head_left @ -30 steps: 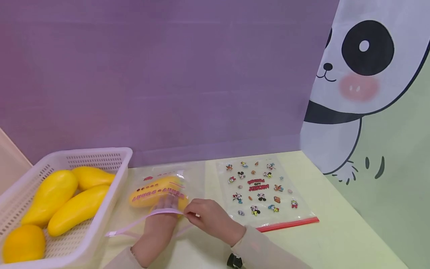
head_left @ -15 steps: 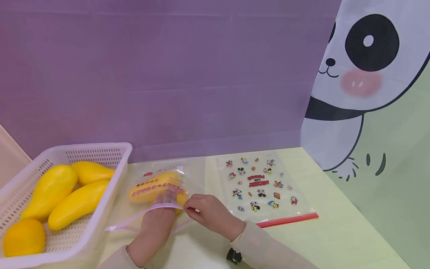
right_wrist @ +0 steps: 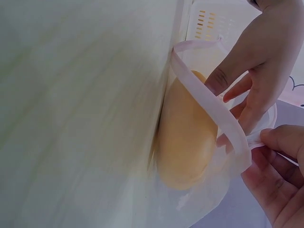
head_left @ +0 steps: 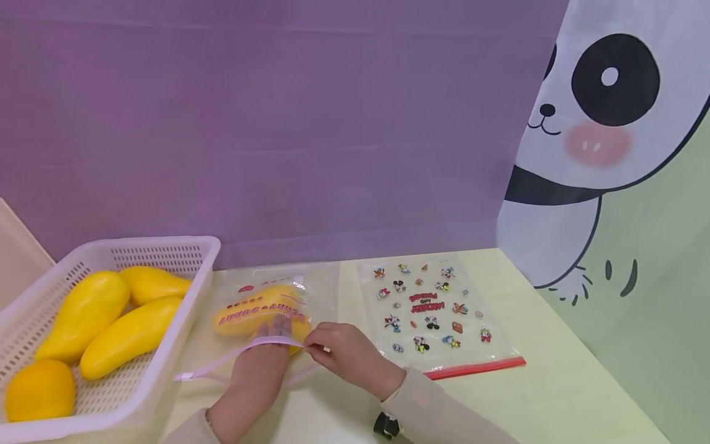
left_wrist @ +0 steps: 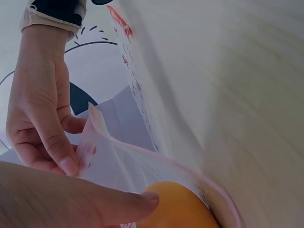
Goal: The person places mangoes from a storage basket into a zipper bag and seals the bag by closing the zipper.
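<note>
A clear zip bag (head_left: 322, 287) with a lilac mouth strip lies at the middle of the table, with yellow mangoes (head_left: 230, 328) inside. My left hand (head_left: 252, 376) reaches through the bag's mouth, its fairly straight fingers showing through the plastic over the fruit. In the left wrist view, that hand's thumb lies against an orange-yellow mango (left_wrist: 175, 206). Thumb and fingers of my right hand (head_left: 349, 357) pinch the mouth strip (right_wrist: 213, 109) at its right side and lift it. Beneath the strip, the right wrist view shows a long mango (right_wrist: 185, 142). Printing partly covers the bag's contents.
At the left stands a white perforated basket (head_left: 209, 271) with several yellow mangoes (head_left: 133, 336). A second clear bag (head_left: 438, 327), printed with cartoon figures and edged by a red zip, lies flat to the right. A purple backdrop (head_left: 333, 135) rises behind the table.
My left hand has drawn back very slightly toward me in the bag. The right hand keeps its pinch on the strip. The head view has shifted a little.
</note>
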A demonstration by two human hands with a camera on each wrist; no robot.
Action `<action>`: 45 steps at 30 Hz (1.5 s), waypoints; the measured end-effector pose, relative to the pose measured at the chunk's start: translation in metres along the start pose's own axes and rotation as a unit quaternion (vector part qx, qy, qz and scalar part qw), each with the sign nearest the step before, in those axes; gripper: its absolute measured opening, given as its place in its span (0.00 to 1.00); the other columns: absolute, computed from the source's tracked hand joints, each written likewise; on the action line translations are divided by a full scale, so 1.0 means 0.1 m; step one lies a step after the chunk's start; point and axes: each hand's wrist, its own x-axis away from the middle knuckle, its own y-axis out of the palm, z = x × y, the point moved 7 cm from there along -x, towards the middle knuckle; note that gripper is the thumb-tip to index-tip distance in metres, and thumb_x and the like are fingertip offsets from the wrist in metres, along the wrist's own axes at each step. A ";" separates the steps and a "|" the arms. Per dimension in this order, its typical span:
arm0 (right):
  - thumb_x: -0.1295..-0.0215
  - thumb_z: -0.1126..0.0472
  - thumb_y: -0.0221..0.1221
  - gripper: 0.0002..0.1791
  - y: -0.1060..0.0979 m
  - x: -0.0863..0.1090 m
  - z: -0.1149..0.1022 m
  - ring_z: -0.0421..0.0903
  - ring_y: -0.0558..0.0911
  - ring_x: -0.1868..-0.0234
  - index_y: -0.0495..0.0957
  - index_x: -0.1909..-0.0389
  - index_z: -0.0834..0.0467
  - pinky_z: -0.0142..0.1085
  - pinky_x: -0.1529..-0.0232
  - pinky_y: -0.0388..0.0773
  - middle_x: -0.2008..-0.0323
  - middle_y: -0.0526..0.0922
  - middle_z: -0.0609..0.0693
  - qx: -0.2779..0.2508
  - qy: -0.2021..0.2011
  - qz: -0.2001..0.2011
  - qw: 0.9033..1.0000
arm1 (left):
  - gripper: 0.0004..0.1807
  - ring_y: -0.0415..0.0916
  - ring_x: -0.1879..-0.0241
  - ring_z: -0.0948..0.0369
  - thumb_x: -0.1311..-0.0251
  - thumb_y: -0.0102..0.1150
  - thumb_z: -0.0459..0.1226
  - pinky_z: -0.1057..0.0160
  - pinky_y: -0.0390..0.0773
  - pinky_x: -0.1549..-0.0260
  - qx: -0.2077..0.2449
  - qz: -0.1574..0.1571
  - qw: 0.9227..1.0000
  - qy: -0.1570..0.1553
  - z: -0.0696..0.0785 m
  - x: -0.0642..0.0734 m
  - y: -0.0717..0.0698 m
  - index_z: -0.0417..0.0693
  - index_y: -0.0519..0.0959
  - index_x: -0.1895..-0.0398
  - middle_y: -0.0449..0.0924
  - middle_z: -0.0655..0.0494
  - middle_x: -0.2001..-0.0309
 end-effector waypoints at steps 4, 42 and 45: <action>0.43 0.69 0.63 0.03 0.01 0.00 0.00 0.35 0.76 0.72 0.82 0.70 0.58 0.17 0.64 0.70 0.72 0.82 0.44 -0.003 -0.001 0.001 1.000 | 0.23 0.74 0.52 0.48 0.47 0.56 0.28 0.56 0.75 0.54 -0.001 -0.004 1.000 0.001 -0.01 0.01 0.00 0.35 0.73 0.45 0.76 0.45 0.48; 0.44 0.70 0.63 0.04 0.02 0.04 0.03 0.34 0.78 0.70 0.82 0.69 0.59 0.16 0.63 0.71 0.72 0.82 0.44 -0.023 0.008 0.014 1.000 | 0.24 0.75 0.56 0.50 0.49 0.67 0.37 0.52 0.78 0.60 0.109 -0.141 0.984 0.006 -0.03 0.27 -0.15 0.35 0.75 0.49 0.77 0.48 0.55; 0.44 0.70 0.63 0.04 0.02 0.03 0.03 0.34 0.78 0.70 0.82 0.69 0.59 0.16 0.63 0.71 0.71 0.82 0.44 -0.027 0.010 0.012 1.000 | 0.25 0.75 0.54 0.49 0.50 0.68 0.39 0.50 0.77 0.57 0.123 -0.155 0.980 0.005 -0.04 0.29 -0.18 0.35 0.76 0.50 0.77 0.46 0.53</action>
